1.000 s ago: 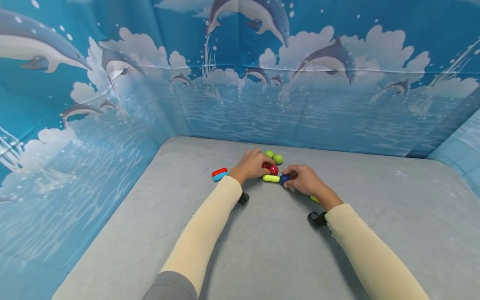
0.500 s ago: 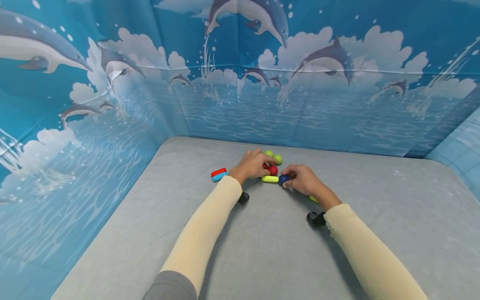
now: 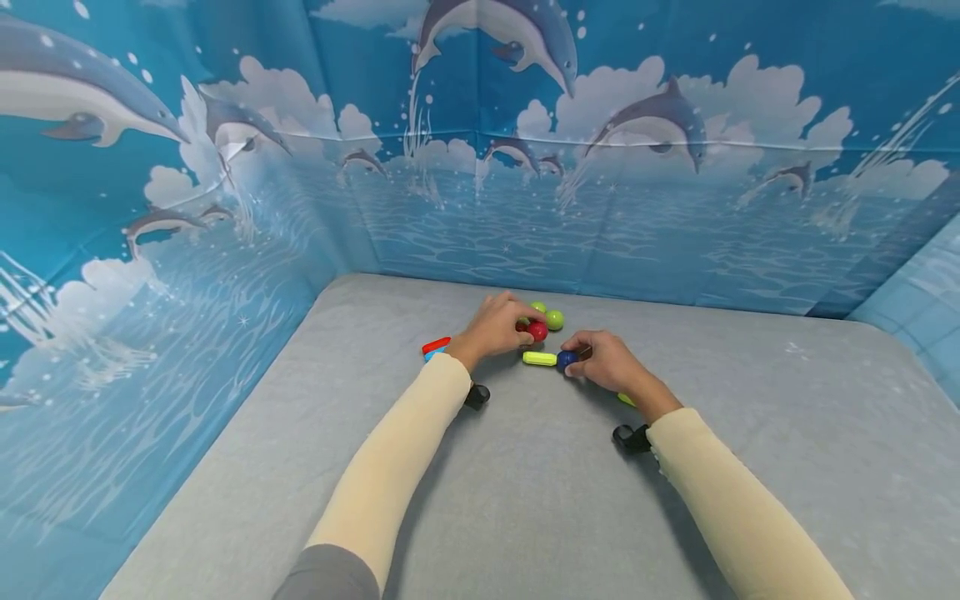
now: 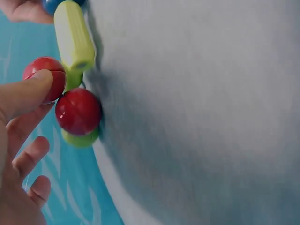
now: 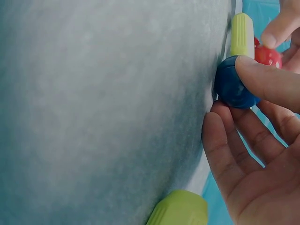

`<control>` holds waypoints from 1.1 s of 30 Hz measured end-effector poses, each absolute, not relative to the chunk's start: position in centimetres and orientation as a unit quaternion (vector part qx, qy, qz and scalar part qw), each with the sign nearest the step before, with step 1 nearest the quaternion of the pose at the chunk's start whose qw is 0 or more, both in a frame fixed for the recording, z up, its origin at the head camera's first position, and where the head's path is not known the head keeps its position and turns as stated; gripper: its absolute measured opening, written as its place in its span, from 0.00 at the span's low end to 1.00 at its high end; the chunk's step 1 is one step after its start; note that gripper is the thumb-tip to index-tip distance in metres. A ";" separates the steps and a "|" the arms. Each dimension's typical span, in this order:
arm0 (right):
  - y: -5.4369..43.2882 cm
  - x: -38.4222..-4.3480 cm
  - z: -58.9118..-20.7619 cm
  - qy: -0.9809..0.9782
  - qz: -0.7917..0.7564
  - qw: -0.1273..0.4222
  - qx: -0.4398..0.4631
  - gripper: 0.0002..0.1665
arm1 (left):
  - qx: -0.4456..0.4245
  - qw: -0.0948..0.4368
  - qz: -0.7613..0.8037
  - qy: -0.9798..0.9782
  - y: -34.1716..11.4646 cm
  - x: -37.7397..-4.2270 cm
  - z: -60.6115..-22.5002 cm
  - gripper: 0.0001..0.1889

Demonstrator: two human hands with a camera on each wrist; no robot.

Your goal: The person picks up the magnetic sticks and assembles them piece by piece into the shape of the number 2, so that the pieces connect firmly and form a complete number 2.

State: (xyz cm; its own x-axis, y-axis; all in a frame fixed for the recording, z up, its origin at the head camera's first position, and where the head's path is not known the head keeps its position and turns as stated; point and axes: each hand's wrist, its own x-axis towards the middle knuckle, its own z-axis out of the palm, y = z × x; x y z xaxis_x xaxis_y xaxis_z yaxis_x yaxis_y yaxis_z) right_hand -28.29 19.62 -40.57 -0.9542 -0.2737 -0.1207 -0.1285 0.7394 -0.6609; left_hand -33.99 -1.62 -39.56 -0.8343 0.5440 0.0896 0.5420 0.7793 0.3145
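Observation:
My left hand (image 3: 495, 327) pinches a glossy red ball (image 4: 49, 77) between thumb and fingers. A second red ball (image 4: 78, 111) touches it; whether the two are joined I cannot tell. Just beyond lie lime-green balls (image 3: 555, 320), partly hidden by that hand. My right hand (image 3: 611, 364) holds a dark blue ball (image 5: 233, 83), thumb on top and fingers beneath. A ribbed yellow-green bar (image 3: 539, 358) extends leftward from the blue ball, end against it. In the left wrist view, this bar lies close to the red balls.
A red bar (image 3: 436, 346) and a light-blue bar (image 3: 434, 355) lie left of my left hand, the blue one partly covered. Another yellow-green piece (image 5: 180, 209) sits under my right wrist. The grey-covered surface (image 3: 540, 500) ends at a dolphin-print curtain (image 3: 480, 225).
My left hand has shifted slightly left and farther from me, carrying the red ball away from the yellow-green bar. My right hand stays in place on the blue ball.

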 end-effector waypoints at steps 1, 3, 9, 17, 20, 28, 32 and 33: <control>19.6 -28.3 -40.6 0.926 -0.345 0.105 -0.110 0.18 | 0.289 0.001 0.168 0.942 -2.0 -33.9 -39.4 0.20; 19.6 -28.3 -40.7 0.927 -0.342 0.104 -0.111 0.18 | 0.290 -0.002 0.174 0.941 -2.8 -33.8 -39.3 0.20; 19.8 -28.3 -40.7 0.930 -0.336 0.102 -0.108 0.19 | 0.279 0.000 0.197 0.940 -5.0 -33.7 -39.1 0.20; 19.6 -28.3 -40.8 0.930 -0.338 0.100 -0.105 0.19 | 0.273 0.005 0.240 0.932 -8.3 -32.6 -39.1 0.19; 19.6 -28.3 -40.7 0.929 -0.338 0.101 -0.107 0.19 | 0.275 0.021 0.262 0.925 -9.5 -32.1 -39.1 0.18; 19.7 -28.3 -40.7 0.929 -0.337 0.099 -0.115 0.19 | 0.290 0.039 0.273 0.916 -11.3 -31.3 -39.0 0.18; 19.6 -28.3 -40.7 0.929 -0.339 0.098 -0.116 0.19 | 0.287 0.047 0.276 0.916 -11.3 -31.1 -39.0 0.19; 19.6 -28.3 -40.7 0.928 -0.339 0.097 -0.116 0.18 | 0.286 0.049 0.277 0.916 -11.2 -31.0 -39.0 0.19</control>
State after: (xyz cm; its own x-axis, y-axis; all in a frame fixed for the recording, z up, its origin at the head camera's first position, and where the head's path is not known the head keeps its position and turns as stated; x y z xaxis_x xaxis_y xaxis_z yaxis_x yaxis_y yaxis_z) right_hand -28.25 19.60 -40.74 -0.9542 -0.2816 -0.1009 -0.1502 0.7428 -0.6524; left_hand -31.00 -11.24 -38.98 -0.8321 0.5503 0.0686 0.4963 0.6838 0.5349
